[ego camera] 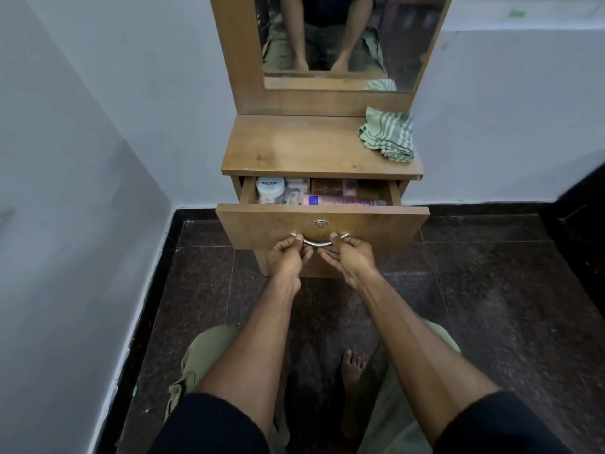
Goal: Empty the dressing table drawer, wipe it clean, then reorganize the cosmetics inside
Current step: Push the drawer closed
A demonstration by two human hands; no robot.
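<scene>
At desk front, drawer [322, 221] part open, both hands curled on curved metal handle [319, 243]: left hand [288, 257] at left end, right hand [352, 257] at right end. Inside: white nail polish jar [270, 187], pink tube [340, 200], boxes blurred, rear hidden under desk top [294, 149]. Striped cloth [389, 135] on right corner.

1. A room in a home, likely a bedroom corner: a small wooden dressing table [304, 149] with a mirror [347, 40] stands against pale painted walls [98, 126].
2. Dark polished stone floor [491, 306]; a striped cloth [388, 134] lies at the tabletop's back right corner.
3. The open drawer [322, 224] holds cosmetics [314, 191].
</scene>
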